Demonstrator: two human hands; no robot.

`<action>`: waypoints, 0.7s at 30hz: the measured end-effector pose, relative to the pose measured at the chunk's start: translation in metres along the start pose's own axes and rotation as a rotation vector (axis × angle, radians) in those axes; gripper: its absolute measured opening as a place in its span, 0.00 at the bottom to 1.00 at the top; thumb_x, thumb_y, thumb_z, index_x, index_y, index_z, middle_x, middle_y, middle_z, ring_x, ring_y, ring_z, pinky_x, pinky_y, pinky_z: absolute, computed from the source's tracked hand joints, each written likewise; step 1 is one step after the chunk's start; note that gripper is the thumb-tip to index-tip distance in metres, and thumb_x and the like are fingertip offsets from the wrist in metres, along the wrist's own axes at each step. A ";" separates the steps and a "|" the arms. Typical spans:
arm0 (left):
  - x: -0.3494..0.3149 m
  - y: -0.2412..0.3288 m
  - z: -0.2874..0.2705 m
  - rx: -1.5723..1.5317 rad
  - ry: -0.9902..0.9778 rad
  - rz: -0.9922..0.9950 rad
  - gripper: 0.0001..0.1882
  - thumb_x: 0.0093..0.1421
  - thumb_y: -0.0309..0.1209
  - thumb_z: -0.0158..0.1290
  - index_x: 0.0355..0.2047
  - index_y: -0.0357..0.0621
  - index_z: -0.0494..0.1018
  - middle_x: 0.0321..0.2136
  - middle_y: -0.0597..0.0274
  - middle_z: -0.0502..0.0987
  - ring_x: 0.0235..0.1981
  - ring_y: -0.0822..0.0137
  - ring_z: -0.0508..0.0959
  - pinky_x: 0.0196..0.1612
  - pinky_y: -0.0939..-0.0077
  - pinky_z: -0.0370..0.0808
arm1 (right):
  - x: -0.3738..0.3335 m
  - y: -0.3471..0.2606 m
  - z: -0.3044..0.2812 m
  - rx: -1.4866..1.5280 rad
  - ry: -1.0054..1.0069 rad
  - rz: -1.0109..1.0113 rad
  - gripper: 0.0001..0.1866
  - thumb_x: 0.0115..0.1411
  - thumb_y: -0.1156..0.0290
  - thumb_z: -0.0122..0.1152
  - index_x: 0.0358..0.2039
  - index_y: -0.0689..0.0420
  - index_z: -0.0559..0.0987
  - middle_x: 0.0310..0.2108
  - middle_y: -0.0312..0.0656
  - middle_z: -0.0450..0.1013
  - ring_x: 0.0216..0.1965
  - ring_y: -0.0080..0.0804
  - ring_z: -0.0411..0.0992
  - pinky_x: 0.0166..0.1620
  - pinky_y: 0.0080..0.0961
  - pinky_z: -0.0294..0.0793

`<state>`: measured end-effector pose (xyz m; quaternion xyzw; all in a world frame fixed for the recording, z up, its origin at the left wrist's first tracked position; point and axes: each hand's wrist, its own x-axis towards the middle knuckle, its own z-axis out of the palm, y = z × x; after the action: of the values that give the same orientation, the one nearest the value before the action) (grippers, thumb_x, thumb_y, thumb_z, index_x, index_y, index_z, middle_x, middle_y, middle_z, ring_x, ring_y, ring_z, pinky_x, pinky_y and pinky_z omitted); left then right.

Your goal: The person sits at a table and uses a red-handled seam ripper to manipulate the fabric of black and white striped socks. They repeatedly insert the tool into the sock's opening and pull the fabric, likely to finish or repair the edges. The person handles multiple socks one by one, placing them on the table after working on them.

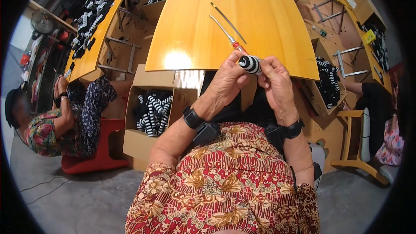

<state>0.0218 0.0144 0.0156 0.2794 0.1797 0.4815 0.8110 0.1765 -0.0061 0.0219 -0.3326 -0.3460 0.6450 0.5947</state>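
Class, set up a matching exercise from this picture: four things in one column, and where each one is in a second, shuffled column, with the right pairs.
Things:
1. striped knitted piece
2. red-handled tool
3. cardboard box of striped pieces
4. red stool

Places:
A. on the floor, left of the person
B. between the left hand and right hand
C. under a seated co-worker
D. lying on the yellow table

Pairs: 1-B, 2-D, 3-A, 4-C

Beyond the hands stretches a glossy yellow wooden counter point(195, 30) catching a bright glare. Left of them, an open cardboard box point(147, 104) stands on the grey concrete floor point(86, 199) beside a red plastic stool point(102, 156); right, a wooden chair point(355, 138).
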 end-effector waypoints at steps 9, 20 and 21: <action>-0.007 0.011 0.012 -0.181 -0.108 -0.024 0.16 0.63 0.28 0.53 0.51 0.49 0.66 0.34 0.68 0.75 0.16 0.84 0.64 0.28 0.85 0.68 | -0.001 0.004 0.003 -0.154 -0.049 -0.119 0.06 0.61 0.70 0.61 0.34 0.57 0.75 0.25 0.28 0.69 0.27 0.16 0.66 0.29 0.11 0.63; -0.012 0.004 0.010 0.158 0.068 -0.017 0.15 0.61 0.27 0.55 0.48 0.39 0.69 0.34 0.65 0.77 0.26 0.80 0.73 0.30 0.89 0.73 | -0.005 -0.020 0.009 -0.561 0.043 -0.268 0.12 0.62 0.67 0.60 0.40 0.62 0.79 0.29 0.32 0.75 0.31 0.17 0.70 0.37 0.15 0.70; -0.014 0.002 0.011 0.233 0.057 0.025 0.15 0.61 0.26 0.56 0.48 0.39 0.69 0.34 0.65 0.77 0.27 0.80 0.74 0.32 0.88 0.74 | -0.004 -0.018 0.007 -0.467 0.034 -0.226 0.12 0.62 0.67 0.59 0.40 0.62 0.79 0.30 0.31 0.75 0.32 0.17 0.70 0.38 0.15 0.70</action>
<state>0.0198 -0.0005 0.0258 0.3599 0.2538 0.4754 0.7616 0.1811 -0.0096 0.0409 -0.4308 -0.5106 0.4713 0.5758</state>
